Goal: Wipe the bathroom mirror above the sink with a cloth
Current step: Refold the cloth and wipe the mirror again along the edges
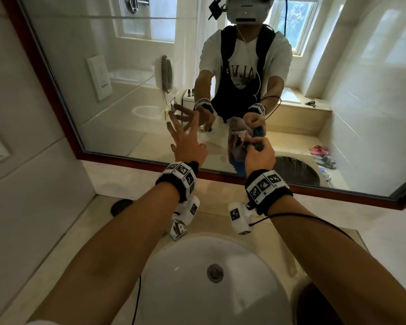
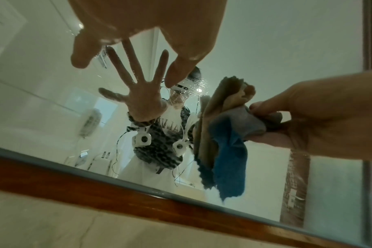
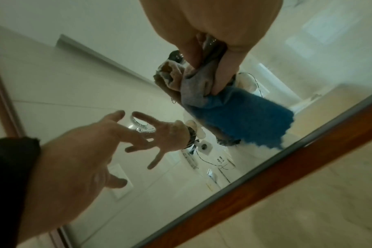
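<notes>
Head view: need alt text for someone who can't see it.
A person's right hand grips a bunched blue-and-tan cloth close to a wood-framed bathroom mirror, while the left hand reaches toward the glass with fingers spread. A white sink sits below both forearms.

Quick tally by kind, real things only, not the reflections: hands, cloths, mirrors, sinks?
Hands: 2 (left hand open, right hand gripping the cloth)
Cloths: 1 (cloth, blue, grey and tan)
Mirrors: 1 (mirror)
Sinks: 1 (sink)
Total: 5
</notes>
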